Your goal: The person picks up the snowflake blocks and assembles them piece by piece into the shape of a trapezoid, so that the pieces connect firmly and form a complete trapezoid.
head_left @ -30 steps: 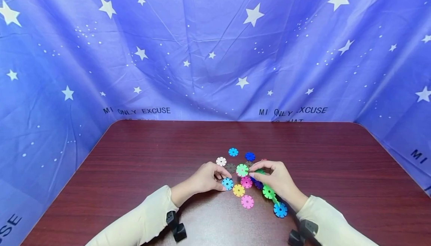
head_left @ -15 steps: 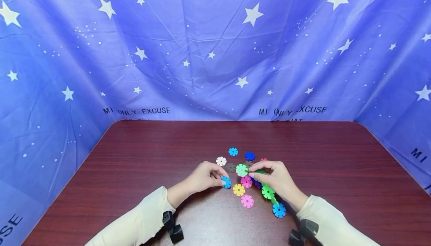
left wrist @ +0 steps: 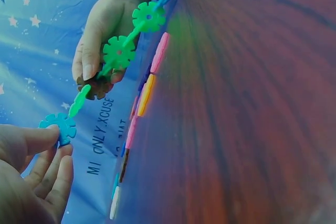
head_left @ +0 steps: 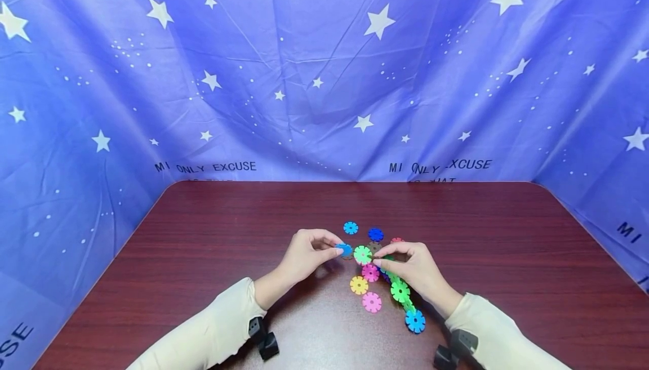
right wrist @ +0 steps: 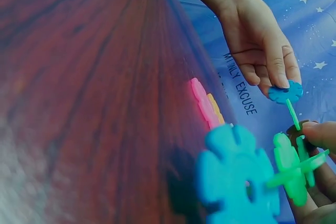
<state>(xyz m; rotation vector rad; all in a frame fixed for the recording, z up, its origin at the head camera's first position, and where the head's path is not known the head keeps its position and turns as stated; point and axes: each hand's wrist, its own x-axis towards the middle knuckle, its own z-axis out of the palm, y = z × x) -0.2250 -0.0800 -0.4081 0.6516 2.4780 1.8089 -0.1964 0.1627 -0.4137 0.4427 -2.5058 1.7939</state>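
My left hand (head_left: 304,254) pinches a light blue notched plastic disc (left wrist: 59,128) between thumb and fingers, tilted nearly flat in the head view. Facing it, my right hand (head_left: 418,268) pinches a brown notched disc (left wrist: 95,89), part of a chain of interlocked discs. At the chain's left end stands a green disc (head_left: 362,255), right beside the blue one; in the left wrist view a narrow space shows between them. More green discs (head_left: 400,290) run down below my right hand to a blue disc (head_left: 415,321) at the chain's other end.
Loose discs lie on the dark red table (head_left: 228,218): yellow (head_left: 359,285), pink (head_left: 372,302) and magenta (head_left: 370,272) under the chain, light blue (head_left: 350,227) and dark blue (head_left: 376,235) farther back. A white disc (left wrist: 114,203) shows in the left wrist view. Starry cloth (head_left: 284,77) hangs behind.
My left hand has lifted the blue disc away from me, up beside the green end disc, and turned it flatter. The chain's lower end has swung slightly left; my right hand stays in place.
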